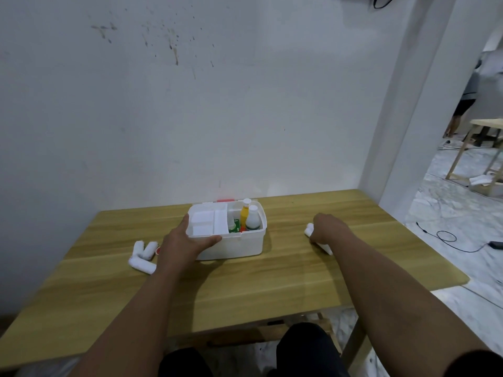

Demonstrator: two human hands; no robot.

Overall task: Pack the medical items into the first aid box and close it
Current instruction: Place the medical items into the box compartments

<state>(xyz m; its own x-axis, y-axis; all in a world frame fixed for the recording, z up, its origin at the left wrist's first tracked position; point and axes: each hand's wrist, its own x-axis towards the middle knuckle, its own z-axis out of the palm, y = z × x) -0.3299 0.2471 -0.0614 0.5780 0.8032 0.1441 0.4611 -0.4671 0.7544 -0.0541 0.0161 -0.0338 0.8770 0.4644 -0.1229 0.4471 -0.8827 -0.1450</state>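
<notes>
A white first aid box [239,244] stands open near the back of the wooden table [245,284]. Its white divided tray [208,223] fills the left half. In the right half stand a yellow bottle [244,214] and a white bottle [253,219], with a green packet [235,227] below. My left hand [182,243] grips the box's front left corner, thumb along the front rim. My right hand [325,227] rests to the right, closed on white bandage rolls [309,229]. Three more bandage rolls [143,254] lie left of the box.
A small red and white item [158,250] peeks out beside my left wrist. The white wall stands right behind the box. A red latch [225,200] shows at the box's back edge. On the right the floor holds cables [446,238] and another wooden frame [484,148].
</notes>
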